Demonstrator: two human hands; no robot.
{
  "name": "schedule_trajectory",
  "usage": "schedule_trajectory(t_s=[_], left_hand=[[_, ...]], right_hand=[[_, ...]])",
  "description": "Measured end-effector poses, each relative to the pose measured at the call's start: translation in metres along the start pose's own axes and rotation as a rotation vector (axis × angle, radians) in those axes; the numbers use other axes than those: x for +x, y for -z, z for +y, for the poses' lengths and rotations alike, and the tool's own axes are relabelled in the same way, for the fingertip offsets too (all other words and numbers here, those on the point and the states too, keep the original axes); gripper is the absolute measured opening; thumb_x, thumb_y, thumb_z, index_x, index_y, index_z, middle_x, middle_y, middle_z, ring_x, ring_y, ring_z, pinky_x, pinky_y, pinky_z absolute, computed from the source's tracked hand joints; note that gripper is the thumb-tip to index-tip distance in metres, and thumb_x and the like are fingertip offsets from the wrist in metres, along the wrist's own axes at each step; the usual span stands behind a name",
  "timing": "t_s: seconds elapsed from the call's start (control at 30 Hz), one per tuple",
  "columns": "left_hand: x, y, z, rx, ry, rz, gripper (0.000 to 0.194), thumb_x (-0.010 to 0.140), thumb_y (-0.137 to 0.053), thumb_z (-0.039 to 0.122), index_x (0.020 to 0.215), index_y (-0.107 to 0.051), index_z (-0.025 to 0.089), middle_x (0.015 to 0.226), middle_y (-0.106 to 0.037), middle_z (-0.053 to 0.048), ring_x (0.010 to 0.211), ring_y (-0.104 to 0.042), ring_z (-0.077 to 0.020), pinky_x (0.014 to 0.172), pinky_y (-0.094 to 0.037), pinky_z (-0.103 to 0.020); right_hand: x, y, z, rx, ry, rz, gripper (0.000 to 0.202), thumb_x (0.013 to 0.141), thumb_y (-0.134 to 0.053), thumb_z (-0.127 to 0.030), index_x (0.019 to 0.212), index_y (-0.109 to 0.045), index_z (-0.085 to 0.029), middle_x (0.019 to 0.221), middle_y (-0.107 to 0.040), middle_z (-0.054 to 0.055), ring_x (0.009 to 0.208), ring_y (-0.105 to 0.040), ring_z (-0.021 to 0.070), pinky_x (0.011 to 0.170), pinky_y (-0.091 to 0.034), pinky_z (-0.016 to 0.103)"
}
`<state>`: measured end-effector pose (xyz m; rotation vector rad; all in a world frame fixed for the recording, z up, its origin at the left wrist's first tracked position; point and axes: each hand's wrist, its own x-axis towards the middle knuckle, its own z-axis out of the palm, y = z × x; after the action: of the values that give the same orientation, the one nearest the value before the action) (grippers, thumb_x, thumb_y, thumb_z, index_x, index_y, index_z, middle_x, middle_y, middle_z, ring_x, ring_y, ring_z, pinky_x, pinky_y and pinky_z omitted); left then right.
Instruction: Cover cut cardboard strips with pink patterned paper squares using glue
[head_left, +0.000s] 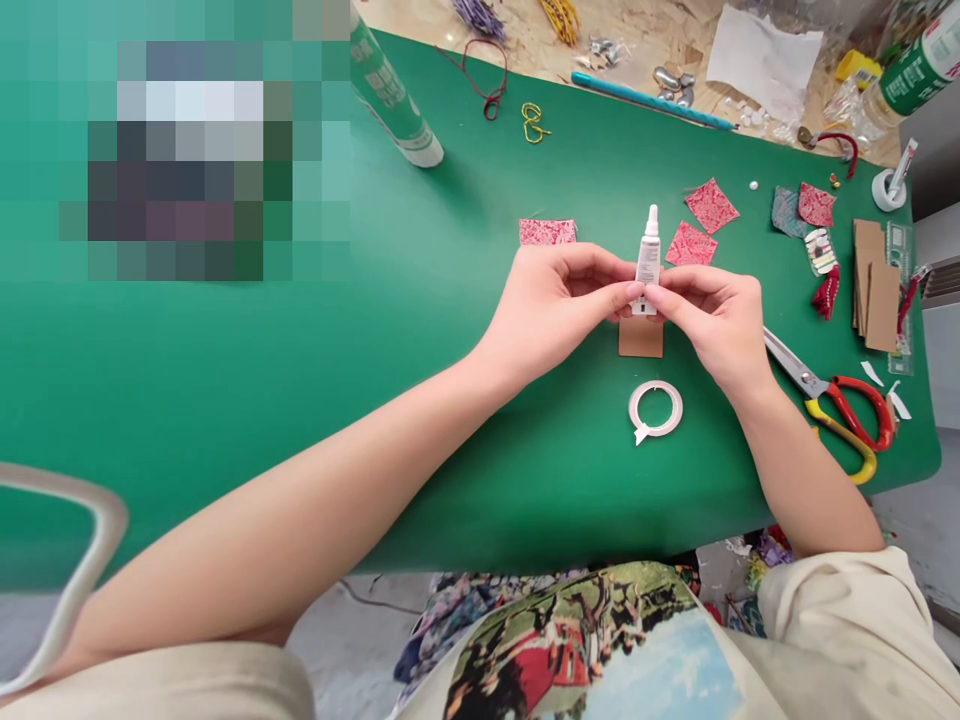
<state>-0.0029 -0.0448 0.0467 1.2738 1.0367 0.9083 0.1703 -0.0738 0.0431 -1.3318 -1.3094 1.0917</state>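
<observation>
A small white glue bottle (649, 255) stands upright between my fingertips, its narrow capped nozzle pointing up. My left hand (574, 290) pinches it from the left, thumb and fingers closed. From the other side my right hand (705, 305) grips the bottle's lower part, its thumb meeting the left thumb. Below them a brown cardboard square (641, 338) lies on the green table, partly hidden by the hands. Nearer to me rests a roll of white tape (636, 410) with a loose end. A red patterned fabric piece (547, 232) lies behind my left hand.
Scissors (806, 380) with red and yellow handles lie right of my right forearm. Red fabric squares (711, 205), cardboard strips (874, 290) and a red tassel (826, 293) are farther right. A blue pencil (652, 100) lies at the back, and a green tube (397, 95) stands back left.
</observation>
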Motion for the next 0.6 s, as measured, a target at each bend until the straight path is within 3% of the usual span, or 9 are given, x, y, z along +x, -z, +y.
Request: schedule_trajectory(t_s=[0.2, 0.43, 0.6], left_hand=[[0.0024, -0.0004, -0.0031, 0.0, 0.01, 0.059, 0.037, 0.067, -0.092, 0.049, 0.074, -0.076, 0.016, 0.078, -0.077, -0.004, 0.075, -0.072, -0.0188, 0.077, -0.063, -0.033], [-0.0032, -0.0039, 0.0016, -0.053, 0.034, 0.07, 0.027, 0.067, -0.093, 0.034, 0.077, -0.076, 0.016, 0.082, -0.077, -0.005, 0.085, -0.075, -0.0219, 0.083, -0.064, -0.034], [-0.0031, -0.0021, 0.0004, -0.086, 0.044, 0.106, 0.028, 0.063, -0.095, 0.03, 0.078, -0.075, 0.017, 0.082, -0.077, -0.003, 0.084, -0.075, -0.0212, 0.084, -0.065, -0.035]], right_hand=[[-0.0017, -0.0033, 0.0005, 0.096, -0.055, -0.037, 0.039, 0.065, -0.093, -0.05, 0.084, -0.078, -0.02, 0.088, -0.08, 0.002, 0.083, -0.077, 0.0197, 0.085, -0.066, 0.037], [0.0019, -0.0003, 0.0049, 0.121, -0.085, 0.004, 0.05, 0.057, -0.097, -0.051, 0.091, -0.074, -0.021, 0.073, -0.074, -0.003, 0.07, -0.073, 0.0146, 0.076, -0.065, 0.032], [-0.0019, -0.0064, 0.0023, 0.086, -0.054, 0.034, 0.046, 0.062, -0.094, -0.055, 0.087, -0.075, -0.021, 0.08, -0.077, -0.001, 0.075, -0.074, 0.0154, 0.079, -0.065, 0.032]])
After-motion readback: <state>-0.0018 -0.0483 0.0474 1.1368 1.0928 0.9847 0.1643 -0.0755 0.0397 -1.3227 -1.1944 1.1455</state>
